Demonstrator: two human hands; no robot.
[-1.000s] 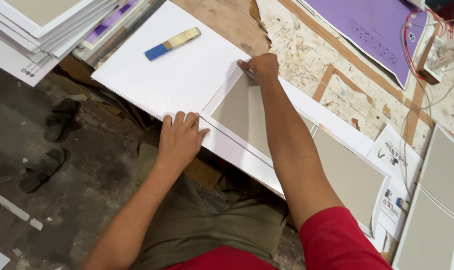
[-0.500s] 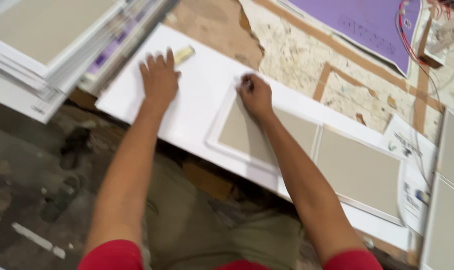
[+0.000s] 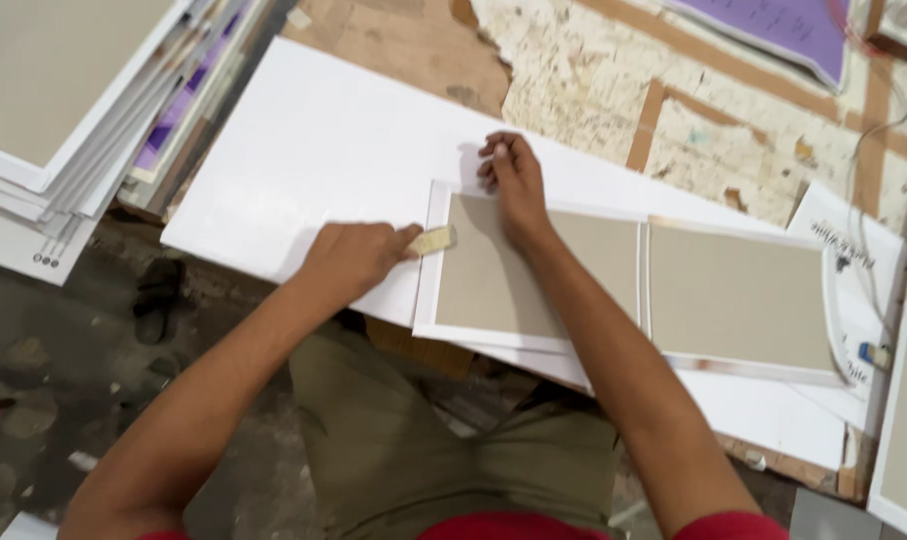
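**Cover board pressed at the fold, scraper held at its left edge**

The left hand (image 3: 352, 262) was clenched around a small pale flat scraper (image 3: 432, 241), of which only the tip showed past the fingers; that tip lay on the folded white margin at the left edge of the grey rectangular board panel (image 3: 494, 265). The right hand (image 3: 514, 178) rested palm-down with fingers curled, pressing the upper left corner of the same panel where it met the large white paper sheet (image 3: 324, 160); it grasped nothing. The grey panel lay flat on the white sheet, edged in white along its left, top and bottom sides; a second grey board panel (image 3: 739, 295) lay just beside it to the right, a narrow white gap between the two. The white sheet lay across a worn wooden worktable (image 3: 574, 70) patched with torn paper and brown tape; its near left corner overhung the table edge. A stack of white-edged finished boards (image 3: 54, 110) stood at the upper left, near the sheet but apart from it; a purple sheet (image 3: 774, 25) lay at the far upper right. The person's olive trousers (image 3: 414, 440) and red sleeves were visible below the table edge; a dark sandal (image 3: 159, 295) lay on the stained concrete floor (image 3: 34, 400).
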